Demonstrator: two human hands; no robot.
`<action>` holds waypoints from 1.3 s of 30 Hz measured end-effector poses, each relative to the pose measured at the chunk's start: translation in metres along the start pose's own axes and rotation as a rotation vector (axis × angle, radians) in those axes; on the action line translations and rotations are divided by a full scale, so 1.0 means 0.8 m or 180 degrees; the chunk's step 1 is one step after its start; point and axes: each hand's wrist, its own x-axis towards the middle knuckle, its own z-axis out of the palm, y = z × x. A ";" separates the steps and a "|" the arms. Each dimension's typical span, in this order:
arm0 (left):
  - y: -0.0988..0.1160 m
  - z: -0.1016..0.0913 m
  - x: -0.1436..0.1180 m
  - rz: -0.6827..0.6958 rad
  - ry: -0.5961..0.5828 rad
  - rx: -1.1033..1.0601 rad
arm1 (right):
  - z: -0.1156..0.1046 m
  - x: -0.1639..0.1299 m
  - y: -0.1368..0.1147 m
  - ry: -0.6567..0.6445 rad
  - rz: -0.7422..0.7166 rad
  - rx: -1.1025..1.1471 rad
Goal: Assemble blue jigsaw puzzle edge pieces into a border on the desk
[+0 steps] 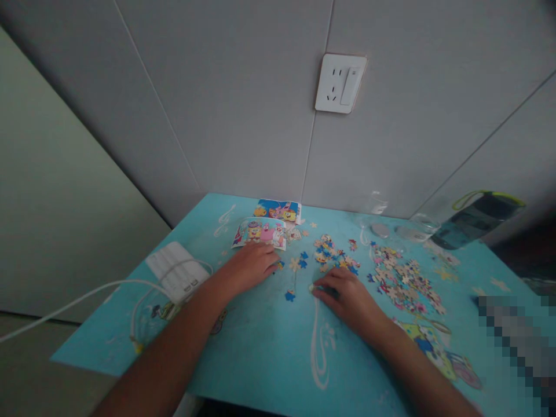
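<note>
My left hand (pixel 249 265) lies palm down on the blue table (pixel 260 347), its fingertips at the lower edge of a partly assembled cartoon puzzle (pixel 260 231). My right hand (pixel 345 295) rests on the table with its fingertips pinched on a small pale puzzle piece (pixel 311 287). Loose puzzle pieces (pixel 332 255) lie scattered just beyond the right hand, and a larger heap of pieces (pixel 403 278) sits to its right. A single blue piece (pixel 289 296) lies between the hands.
A picture card (pixel 278 209) lies behind the puzzle by the wall. A white power bank with a cable (pixel 176 269) sits at the table's left. A clear lid (pixel 380 230) and a dark bottle (pixel 473 220) stand at the back right. A wall socket (pixel 340 83) is above.
</note>
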 end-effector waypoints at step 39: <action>0.001 0.006 0.003 -0.0123 0.0025 -0.1013 | -0.011 0.006 -0.015 0.0596 0.1290 0.2396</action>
